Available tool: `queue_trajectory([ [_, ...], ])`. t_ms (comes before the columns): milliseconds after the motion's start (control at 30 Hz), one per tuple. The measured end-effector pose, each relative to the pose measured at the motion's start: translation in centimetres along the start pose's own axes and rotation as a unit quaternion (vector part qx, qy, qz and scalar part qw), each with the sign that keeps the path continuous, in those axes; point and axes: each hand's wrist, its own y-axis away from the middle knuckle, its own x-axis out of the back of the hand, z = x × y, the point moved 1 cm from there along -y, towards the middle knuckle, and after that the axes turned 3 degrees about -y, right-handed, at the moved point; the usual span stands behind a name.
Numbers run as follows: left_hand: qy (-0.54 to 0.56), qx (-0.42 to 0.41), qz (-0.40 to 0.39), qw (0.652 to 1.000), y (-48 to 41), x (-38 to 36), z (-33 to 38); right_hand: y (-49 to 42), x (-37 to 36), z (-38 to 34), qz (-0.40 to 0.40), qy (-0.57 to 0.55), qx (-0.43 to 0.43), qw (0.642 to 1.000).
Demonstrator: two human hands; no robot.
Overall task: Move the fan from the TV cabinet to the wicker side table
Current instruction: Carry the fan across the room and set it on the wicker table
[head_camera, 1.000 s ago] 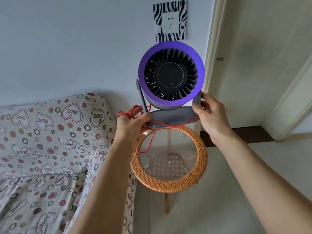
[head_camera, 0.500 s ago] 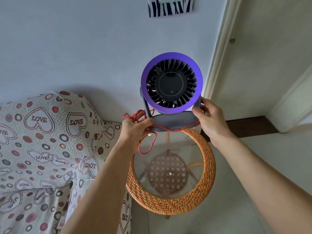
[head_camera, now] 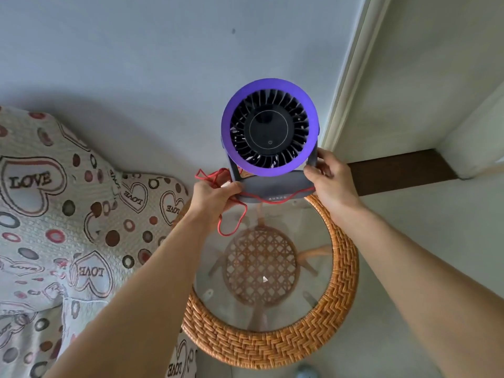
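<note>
Sofa cover (head_camera: 68, 214) left of wicker side table (head_camera: 272, 347), red cord (head_camera: 231, 227) dangling (from fan (head_camera: 270, 126))

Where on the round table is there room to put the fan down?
The glass top inside the round woven wicker rim is bare everywhere. It is crowded only at the far edge, where the purple-ringed grey fan, the dangling red cord, the left hand and right hand hover.

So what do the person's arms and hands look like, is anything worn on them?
Nothing is worn that shows. Both forearms come in bare from the bottom edge of the picture, with no sleeves in view. The left hand and the right hand have no gloves, and no watch, bracelet or ring can be seen on the parts that show. No markings are visible on either arm.
</note>
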Motion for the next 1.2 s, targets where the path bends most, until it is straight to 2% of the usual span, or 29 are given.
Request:
queue_trajectory([
  [367, -0.069, -0.011, 0.010, 0.998, -6.4, -0.3, -5.8, -3.2, -1.0, 7.7, 0.024, -0.018, -0.023, 0.999],
  [633, -0.060, -0.009, -0.011, 0.998, -6.7, -0.1, -8.2, -2.2, -0.9, 10.3, 0.023, -0.009, -0.027, 0.999],
  [833, -0.047, 0.026, -0.014, 0.998, -5.4, 0.4, -9.9, -0.2, -0.3, 12.2, 0.012, 0.004, -0.029, 1.000],
  [1000, -0.036, 0.047, -0.035, 0.998, -3.5, 1.0, -11.9, 1.3, 0.2, 13.9, -0.032, 0.032, -0.030, 0.999],
  [1200, -0.109, 0.102, -0.076, 0.986, -1.6, 2.7, -14.0, 3.2, 0.3, 15.8, -0.060, 0.048, -0.030, 0.997],
])
